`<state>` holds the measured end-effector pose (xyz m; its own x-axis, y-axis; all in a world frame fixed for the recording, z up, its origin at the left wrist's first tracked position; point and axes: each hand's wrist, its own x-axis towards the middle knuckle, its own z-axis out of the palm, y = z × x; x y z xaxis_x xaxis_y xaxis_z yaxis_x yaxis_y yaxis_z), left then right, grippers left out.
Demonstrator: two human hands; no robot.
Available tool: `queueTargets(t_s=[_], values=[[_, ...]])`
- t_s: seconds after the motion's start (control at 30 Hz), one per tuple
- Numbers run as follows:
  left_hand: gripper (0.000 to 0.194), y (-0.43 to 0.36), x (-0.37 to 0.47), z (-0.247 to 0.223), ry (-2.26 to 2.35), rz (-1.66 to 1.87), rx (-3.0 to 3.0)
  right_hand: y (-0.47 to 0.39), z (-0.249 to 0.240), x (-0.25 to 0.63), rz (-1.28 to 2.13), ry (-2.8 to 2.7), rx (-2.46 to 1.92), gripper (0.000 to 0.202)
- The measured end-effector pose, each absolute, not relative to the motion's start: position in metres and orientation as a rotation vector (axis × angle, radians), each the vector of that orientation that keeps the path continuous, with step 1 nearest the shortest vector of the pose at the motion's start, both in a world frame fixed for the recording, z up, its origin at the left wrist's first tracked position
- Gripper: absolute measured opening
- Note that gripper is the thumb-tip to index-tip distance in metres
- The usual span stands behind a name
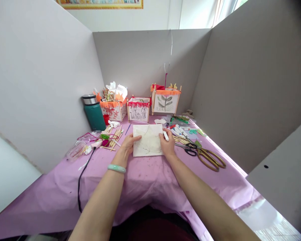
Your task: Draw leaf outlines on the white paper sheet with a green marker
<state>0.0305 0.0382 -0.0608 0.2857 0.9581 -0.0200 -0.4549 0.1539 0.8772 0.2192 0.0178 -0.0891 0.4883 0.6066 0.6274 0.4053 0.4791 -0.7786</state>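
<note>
A flat white square panel [147, 142], with faint dark lines on its face, is between my hands above the table. My left hand [128, 144] grips its left edge, the thumb lying over the front. On the opposite edge, my right hand [167, 144] is closed with its thumb at the front. A short white marker-like stick [166, 135] also pokes out of that hand; its far end is hidden by the fingers. Black-handled scissors [191, 149] and large gold-handled scissors [212, 159] lie to the right of my right hand.
Lantern-like decorated boxes [138, 111] stand at the back. A green bottle [94, 113] stands at left, near wooden sticks [115, 138] and a glue gun [97, 144] with a black cord. Markers [179, 130] lie at right. Grey partitions [150, 60] enclose the purple-covered table [145, 174].
</note>
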Motion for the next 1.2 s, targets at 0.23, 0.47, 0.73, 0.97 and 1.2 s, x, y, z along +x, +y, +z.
queueTargets(t_s=[0.23, 0.47, 0.73, 0.97, 1.2], values=[[0.054, 0.036, 0.031, -0.06, 0.665, 1.133, 0.935, 0.014, -0.084, 0.217, 0.053, -1.156, -1.056, 0.029], [0.051, 0.037, 0.03, -0.06, 0.681, 1.15, 0.948, 0.015, -0.084, 0.218, 0.072, -1.15, -1.042, 0.029], [0.03, 0.045, 0.033, -0.06, 0.744, 1.191, 0.826, 0.025, -0.091, 0.217, 0.22, -1.043, -1.045, 0.03], [0.04, 0.039, 0.032, -0.061, 0.726, 1.062, 0.898, 0.031, -0.091, 0.219, 0.37, -0.888, -1.046, 0.033], [0.035, 0.041, 0.032, -0.062, 0.783, 1.076, 0.899, 0.035, -0.091, 0.222, 0.495, -0.841, -1.011, 0.036]])
